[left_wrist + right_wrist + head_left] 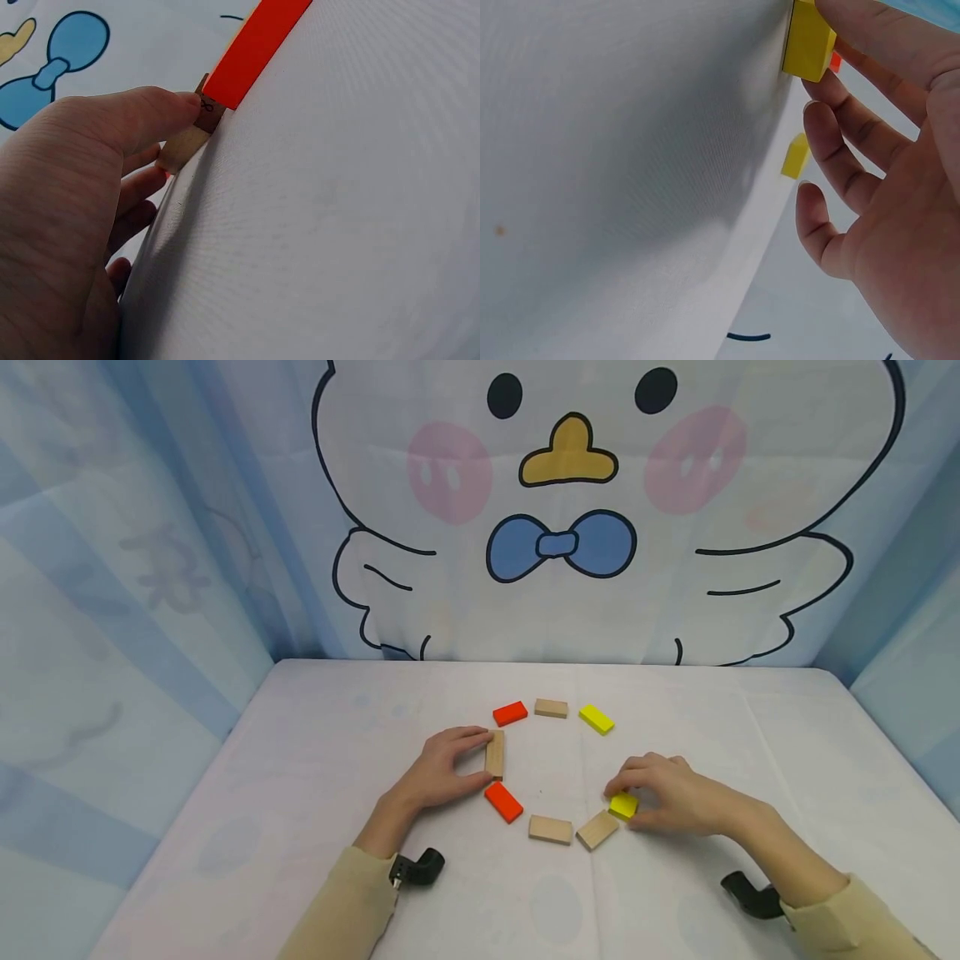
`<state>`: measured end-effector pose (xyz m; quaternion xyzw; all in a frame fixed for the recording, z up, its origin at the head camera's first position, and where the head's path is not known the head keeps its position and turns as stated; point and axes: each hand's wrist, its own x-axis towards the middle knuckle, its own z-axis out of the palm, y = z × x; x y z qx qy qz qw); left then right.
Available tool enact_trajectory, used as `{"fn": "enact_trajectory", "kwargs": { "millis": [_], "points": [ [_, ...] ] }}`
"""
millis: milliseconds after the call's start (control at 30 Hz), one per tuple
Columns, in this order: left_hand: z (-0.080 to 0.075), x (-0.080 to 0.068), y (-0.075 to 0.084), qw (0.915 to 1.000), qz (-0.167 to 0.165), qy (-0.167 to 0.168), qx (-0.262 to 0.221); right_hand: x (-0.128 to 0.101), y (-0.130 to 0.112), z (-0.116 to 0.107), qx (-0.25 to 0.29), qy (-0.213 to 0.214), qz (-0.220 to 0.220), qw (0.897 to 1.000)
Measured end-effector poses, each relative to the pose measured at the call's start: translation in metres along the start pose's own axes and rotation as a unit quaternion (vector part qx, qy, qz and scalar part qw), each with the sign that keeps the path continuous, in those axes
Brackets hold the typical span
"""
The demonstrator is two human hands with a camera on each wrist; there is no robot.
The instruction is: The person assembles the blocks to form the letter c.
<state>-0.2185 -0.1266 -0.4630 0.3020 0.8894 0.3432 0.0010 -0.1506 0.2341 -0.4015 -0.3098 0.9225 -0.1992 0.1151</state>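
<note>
My left hand [442, 770] holds an upright-running plain wooden block [496, 757] by its two ends, thumb at the near end and fingers at the far end. In the left wrist view, the thumb touches this wooden block [182, 148], and a red block [259, 52] lies close by. My right hand [678, 795] pinches a yellow block [623, 807] between thumb and fingers. This yellow block [808, 45] shows at the top of the right wrist view, its upper part covered by the thumb. Beside it lies a slanted wooden block [597, 831].
The blocks lie in a loose ring on the white-covered table [300, 710]. At the back are a red block [510, 713], a wooden block [551, 708] and a yellow block [597, 719]. In front are another red block [503, 802] and a wooden block [551, 830]. A printed curtain [562, 610] hangs behind.
</note>
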Motion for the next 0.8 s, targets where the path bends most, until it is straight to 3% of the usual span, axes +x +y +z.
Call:
{"fn": "enact_trajectory", "kwargs": {
  "millis": [233, 467, 667, 800],
  "points": [
    [0.001, 0.002, 0.000, 0.9999, -0.006, -0.010, 0.004, -0.007, 0.000, -0.003, -0.008, 0.027, 0.010, 1.000],
    [-0.002, 0.001, -0.001, 0.9999, -0.010, -0.006, -0.009, -0.018, 0.003, -0.008, -0.009, 0.091, 0.040, 0.995],
    [-0.009, -0.007, 0.000, 0.9989, -0.038, -0.004, -0.027, -0.028, 0.007, -0.006, -0.020, 0.189, 0.050, 0.981],
    [-0.018, -0.014, -0.001, 0.9983, -0.056, 0.002, -0.014, -0.039, 0.009, -0.004, -0.037, 0.235, 0.076, 0.968]
  ]
}}
